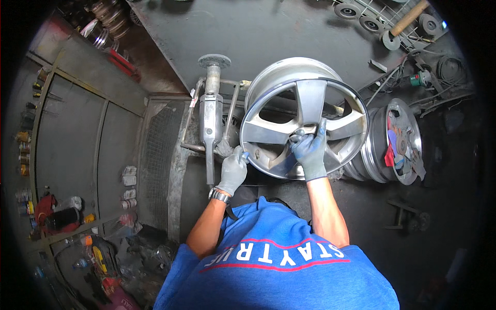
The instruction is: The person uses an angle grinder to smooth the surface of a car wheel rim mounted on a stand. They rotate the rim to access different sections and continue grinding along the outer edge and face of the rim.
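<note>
A silver five-spoke alloy wheel rim [310,98] stands upright in front of me on a dark workbench. My left hand [233,169], in a grey glove, grips the rim's lower left edge. My right hand [310,152], also gloved, is closed on the hub where the spokes meet. A watch sits on my left wrist. My blue shirt fills the lower middle of the view.
A grey angle grinder [211,119] rests upright to the left of the rim. A second rim [392,142] holding rags and tools lies at the right. Discs and a hammer [408,20] sit at the back right. Cans and bottles line the left shelf [31,170].
</note>
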A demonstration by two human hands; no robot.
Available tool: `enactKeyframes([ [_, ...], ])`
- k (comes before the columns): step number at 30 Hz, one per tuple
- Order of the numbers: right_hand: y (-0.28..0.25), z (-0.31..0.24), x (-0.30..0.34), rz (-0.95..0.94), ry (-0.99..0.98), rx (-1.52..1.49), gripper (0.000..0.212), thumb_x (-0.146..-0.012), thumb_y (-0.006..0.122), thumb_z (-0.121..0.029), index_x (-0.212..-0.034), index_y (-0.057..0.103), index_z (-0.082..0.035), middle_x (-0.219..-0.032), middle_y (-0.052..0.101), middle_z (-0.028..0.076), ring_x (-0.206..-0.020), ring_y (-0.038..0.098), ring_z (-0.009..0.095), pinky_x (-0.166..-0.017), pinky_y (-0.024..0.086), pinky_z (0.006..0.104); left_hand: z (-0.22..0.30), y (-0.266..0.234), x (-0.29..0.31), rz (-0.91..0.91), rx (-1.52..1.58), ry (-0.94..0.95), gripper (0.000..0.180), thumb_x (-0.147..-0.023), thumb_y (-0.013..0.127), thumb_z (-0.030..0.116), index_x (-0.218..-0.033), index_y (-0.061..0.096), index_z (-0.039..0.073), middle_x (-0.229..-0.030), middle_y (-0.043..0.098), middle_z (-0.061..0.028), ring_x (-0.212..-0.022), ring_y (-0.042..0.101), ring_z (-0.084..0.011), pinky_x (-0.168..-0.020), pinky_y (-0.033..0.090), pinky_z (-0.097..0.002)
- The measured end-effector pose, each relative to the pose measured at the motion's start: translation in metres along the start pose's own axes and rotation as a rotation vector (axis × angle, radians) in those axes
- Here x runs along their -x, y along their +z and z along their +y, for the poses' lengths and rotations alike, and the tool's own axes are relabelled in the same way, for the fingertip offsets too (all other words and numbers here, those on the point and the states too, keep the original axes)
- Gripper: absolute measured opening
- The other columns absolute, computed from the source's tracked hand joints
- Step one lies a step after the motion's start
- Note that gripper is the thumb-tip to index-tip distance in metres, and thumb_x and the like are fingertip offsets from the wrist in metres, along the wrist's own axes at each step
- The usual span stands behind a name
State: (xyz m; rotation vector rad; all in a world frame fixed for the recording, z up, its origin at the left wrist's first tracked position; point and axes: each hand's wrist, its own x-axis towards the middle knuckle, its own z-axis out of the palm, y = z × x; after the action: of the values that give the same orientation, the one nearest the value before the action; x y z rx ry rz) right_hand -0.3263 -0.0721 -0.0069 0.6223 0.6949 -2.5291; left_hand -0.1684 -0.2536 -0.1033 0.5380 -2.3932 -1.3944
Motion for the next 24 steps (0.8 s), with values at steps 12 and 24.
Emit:
enactKeyframes([
  [12, -0.062, -0.002, 0.095, -0.271, 0.162, -0.184, 0.045, -0.096, 0.052, -0.059, -0.108, 0.065, -0.017, -0.090, 0.062, 0.002, -0.075, 0.055, 0.020, -0.066, 0.046, 0.0351, 0.017, -0.028, 0.074, -0.023, -0.157, 0.041, 0.023, -0.090, 0.056, 0.006, -0.111, 0.064, 0.003, -0.100, 0.066, -0.0269, -0.095, 0.063, -0.0464, -0.081, 0.051, -0.0498],
  [24, -0.175, 0.053, 0.125, -0.397, 0.147, 0.071, 0.045, -0.097, 0.050, -0.054, -0.117, 0.062, -0.016, -0.111, 0.062, 0.007, -0.094, 0.056, 0.024, -0.081, 0.047, 0.0407, 0.209, -0.068, 0.008, 0.337, -0.096, 0.495, 0.043, -0.091, 0.070, 0.031, -0.121, 0.063, 0.001, -0.123, 0.062, -0.0189, -0.114, 0.059, -0.0338, -0.101, 0.045, -0.0422],
])
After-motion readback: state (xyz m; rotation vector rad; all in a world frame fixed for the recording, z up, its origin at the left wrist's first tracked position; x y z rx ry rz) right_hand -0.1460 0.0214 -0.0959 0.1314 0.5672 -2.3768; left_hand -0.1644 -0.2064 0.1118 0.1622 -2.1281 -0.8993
